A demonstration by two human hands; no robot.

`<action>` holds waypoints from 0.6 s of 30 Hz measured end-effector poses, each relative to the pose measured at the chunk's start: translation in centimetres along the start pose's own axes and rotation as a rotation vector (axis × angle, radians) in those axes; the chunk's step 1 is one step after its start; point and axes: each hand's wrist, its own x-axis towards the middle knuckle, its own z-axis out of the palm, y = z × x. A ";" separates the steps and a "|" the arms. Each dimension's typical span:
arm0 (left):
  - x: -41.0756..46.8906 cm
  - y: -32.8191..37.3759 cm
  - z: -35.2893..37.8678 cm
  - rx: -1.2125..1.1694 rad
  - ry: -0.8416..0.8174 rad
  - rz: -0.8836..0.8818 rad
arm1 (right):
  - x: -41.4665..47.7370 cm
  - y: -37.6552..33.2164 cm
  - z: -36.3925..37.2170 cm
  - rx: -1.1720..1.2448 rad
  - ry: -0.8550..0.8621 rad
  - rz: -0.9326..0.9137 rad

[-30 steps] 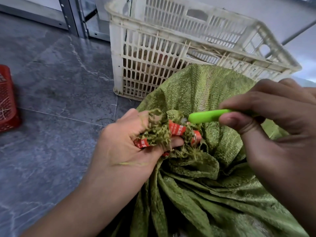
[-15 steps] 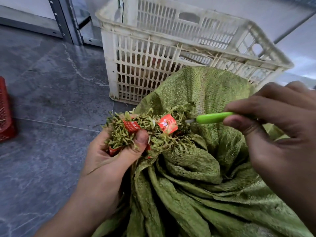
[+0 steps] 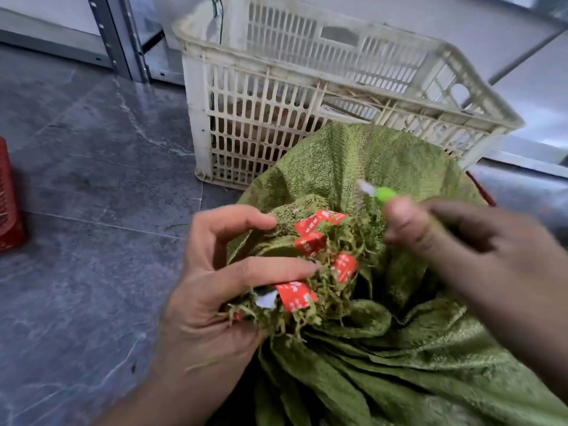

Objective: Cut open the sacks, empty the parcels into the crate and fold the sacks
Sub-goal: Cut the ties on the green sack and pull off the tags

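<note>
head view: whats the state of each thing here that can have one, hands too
green sack: neck bunched and frayed, mouth not spread open
red tape: in loose pieces among the frayed strands
cutter: blade out, blurred
white crate: upright, open-topped, some contents visible through the slots
left hand: grips the frayed sack neck
right hand: holds the cutter
red basket: upright, mostly out of frame

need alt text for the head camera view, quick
A person's left hand grips the frayed, red-taped mouth of a green woven sack while the right hand holds a green-handled cutter near it. A white slatted crate stands behind on grey floor.
</note>
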 end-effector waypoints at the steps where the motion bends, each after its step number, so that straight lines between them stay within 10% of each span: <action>1: -2.2 0.8 0.4 0.009 0.028 -0.132 | 0.0 0.1 0.7 0.044 -0.038 0.000; 11: -5.5 -2.7 -1.7 -0.632 -0.025 -0.509 | -0.1 1.2 1.3 0.168 -0.112 -0.042; 18: -4.8 -2.0 -2.2 -0.437 -0.294 -0.512 | -0.3 2.4 1.3 0.198 0.051 -0.008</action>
